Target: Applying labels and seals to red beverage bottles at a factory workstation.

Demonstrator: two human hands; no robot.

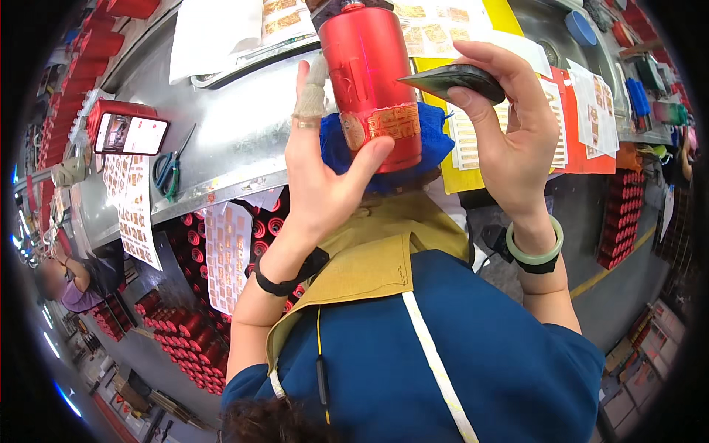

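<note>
One canister (362, 70), gold label (393, 122), dark tool (467, 80)

Red bottle (365, 66): its far side was hidden; the dark object (323, 13) beside its top was cut off by the upper edge, kind unclear. Left hand (325, 159): some fingers were hidden behind the bottle. Dark flat tool (469, 80): its far face was out of sight. Blue cloth (437, 140): was partly covered by the bottle. Phone (131, 134): its screen details were too small to tell. Person (80, 297) at far left: face was blurred. White sheet (214, 37): was cut by the upper edge. Blue shirt (465, 325): ran out below
</note>
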